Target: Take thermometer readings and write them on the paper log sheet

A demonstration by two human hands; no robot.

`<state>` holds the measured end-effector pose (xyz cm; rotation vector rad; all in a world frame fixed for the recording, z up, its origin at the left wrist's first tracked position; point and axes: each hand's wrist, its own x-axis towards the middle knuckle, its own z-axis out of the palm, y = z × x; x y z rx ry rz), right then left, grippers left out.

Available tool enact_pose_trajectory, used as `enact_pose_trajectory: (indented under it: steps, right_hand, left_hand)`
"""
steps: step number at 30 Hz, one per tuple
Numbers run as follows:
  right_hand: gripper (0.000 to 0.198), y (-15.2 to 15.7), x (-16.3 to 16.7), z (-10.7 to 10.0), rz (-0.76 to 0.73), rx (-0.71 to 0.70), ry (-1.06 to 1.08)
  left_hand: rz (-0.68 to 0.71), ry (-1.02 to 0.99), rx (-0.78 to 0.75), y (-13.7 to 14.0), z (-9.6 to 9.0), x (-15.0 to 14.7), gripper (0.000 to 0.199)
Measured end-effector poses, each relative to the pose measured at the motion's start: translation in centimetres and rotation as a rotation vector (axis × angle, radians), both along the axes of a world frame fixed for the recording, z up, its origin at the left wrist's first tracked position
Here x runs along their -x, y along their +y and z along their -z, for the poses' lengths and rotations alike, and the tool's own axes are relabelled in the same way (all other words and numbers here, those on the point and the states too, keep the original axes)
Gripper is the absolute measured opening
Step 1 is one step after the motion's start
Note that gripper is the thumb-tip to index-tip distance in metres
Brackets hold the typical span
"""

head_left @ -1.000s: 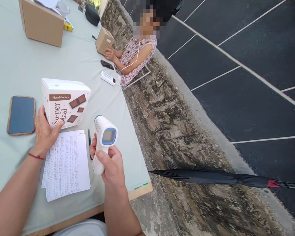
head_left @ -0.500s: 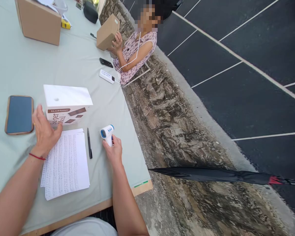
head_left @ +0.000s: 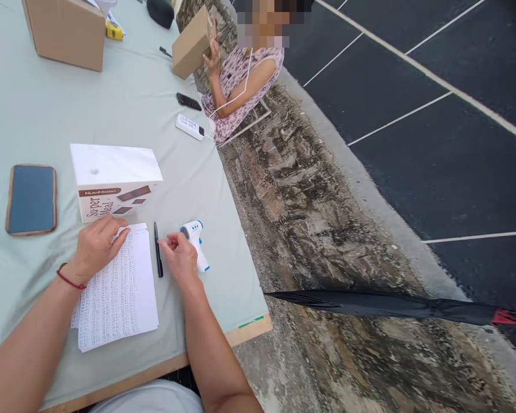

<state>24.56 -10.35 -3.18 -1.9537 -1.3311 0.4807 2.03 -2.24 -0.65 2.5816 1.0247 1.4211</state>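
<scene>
My left hand rests on the top edge of a stack of paper sheets covered in handwriting, its fingers lying across them and the thumb apart. Just beyond it stands a white box with "NutriMotion" and brown bars printed on its side. At the right of the sheets lies a black pen. My right hand is beside the pen, fingers loosely bent and apart, holding nothing. Whether a fingertip touches the pen I cannot tell. A white and blue infrared thermometer lies by the right hand, partly covered by it.
A phone lies at the left on the pale tablecloth. Farther off are a cardboard carton, a yellow tape measure, a dark phone and a white device. Across the corner, a person holds a cardboard box.
My right hand has let go of the thermometer, now lying on the cloth, and moved left toward the pen. My left hand has moved from the white box's side onto the sheets' top edge.
</scene>
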Motion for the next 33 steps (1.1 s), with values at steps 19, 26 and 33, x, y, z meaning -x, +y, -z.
enact_pose_trajectory:
  steps: [19,26,33]
  right_hand:
    - [0.033,0.8,3.6,-0.6,-0.067,-0.418,0.651]
    - [0.042,1.6,5.2,-1.3,-0.108,-0.313,0.609]
    - [0.023,2.7,5.9,0.6,0.096,-0.220,0.604]
  left_hand:
    - [-0.042,0.529,0.672,-0.7,-0.2,-1.2,0.028]
    - [-0.048,0.515,0.641,-0.9,-0.5,-1.4,0.024]
    - [-0.069,0.532,0.701,-1.1,-1.0,-1.6,0.026]
